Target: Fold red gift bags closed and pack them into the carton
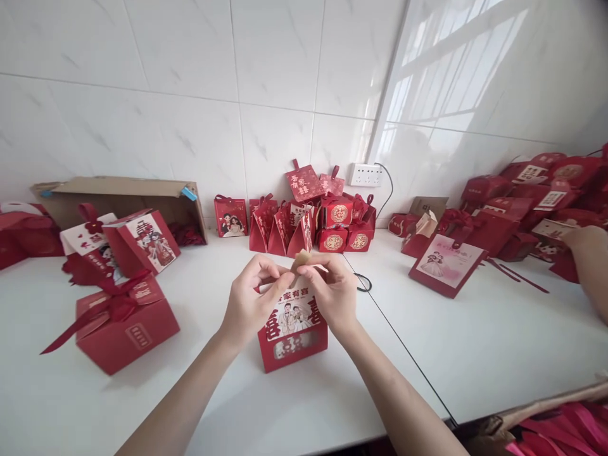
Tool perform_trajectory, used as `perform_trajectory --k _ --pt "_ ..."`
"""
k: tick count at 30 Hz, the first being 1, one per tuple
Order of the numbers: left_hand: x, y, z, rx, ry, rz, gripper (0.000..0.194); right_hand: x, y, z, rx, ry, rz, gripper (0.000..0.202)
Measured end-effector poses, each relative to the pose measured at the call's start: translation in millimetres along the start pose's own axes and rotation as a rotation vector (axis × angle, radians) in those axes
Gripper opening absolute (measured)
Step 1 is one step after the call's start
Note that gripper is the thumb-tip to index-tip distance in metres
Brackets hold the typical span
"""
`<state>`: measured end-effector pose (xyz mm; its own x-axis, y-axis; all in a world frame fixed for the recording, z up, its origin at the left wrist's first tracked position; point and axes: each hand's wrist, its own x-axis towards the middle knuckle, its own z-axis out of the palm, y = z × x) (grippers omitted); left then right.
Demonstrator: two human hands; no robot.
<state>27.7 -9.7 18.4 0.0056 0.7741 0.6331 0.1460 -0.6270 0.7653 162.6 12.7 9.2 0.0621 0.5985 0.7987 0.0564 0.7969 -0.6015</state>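
Upright on the white table in front of me stands a red wedding gift box (295, 348), with a cartoon couple, red characters and a small window on its front. My left hand (256, 297) pinches at its top edge, thumb against fingers. From the other side my right hand (332, 288) closes on the same top, its thumb close to the left one. A small tan piece (303, 258) shows between the fingertips; whether it is the box's flap I cannot tell. My fingers hide most of the box's top.
Finished-looking red boxes (128, 323) with ribbon bows stand at left, before a cardboard carton (118, 187). More boxes (289, 228) line the wall below a power strip (365, 175). A pile of red boxes (527, 190) fills the right, where another person's arm (591, 266) reaches in.
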Motion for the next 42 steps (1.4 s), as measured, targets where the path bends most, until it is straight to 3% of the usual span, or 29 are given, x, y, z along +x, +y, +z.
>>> perform_trajectory --k 3,6,10,14,20,35,42 --pt "-4 -5 -1.3 0.076 0.052 0.119 0.014 -2 2 1 -0.162 -0.033 -0.131 0.005" --pt "-4 -4 -3.0 0.176 0.024 0.238 0.004 -5 5 1 -0.191 -0.045 -0.266 0.009" --pt "-3 0 -3.6 0.216 -0.085 0.337 0.020 -9 11 -2 -0.203 -0.071 -0.425 0.018" --pt "-4 1 -2.6 0.231 -0.103 0.348 0.030 -12 16 -8 -0.321 -0.124 -0.511 0.028" --pt "-5 -1 -1.7 0.262 -0.088 0.356 0.032 -12 18 -11 -0.377 -0.164 -0.531 0.036" --pt "-4 0 -3.6 0.244 -0.123 0.329 0.035 -11 17 -10 -0.280 -0.114 -0.511 0.023" --pt "-4 0 -3.8 0.239 -0.121 0.271 0.031 -10 15 -9 -0.153 -0.129 -0.382 0.021"
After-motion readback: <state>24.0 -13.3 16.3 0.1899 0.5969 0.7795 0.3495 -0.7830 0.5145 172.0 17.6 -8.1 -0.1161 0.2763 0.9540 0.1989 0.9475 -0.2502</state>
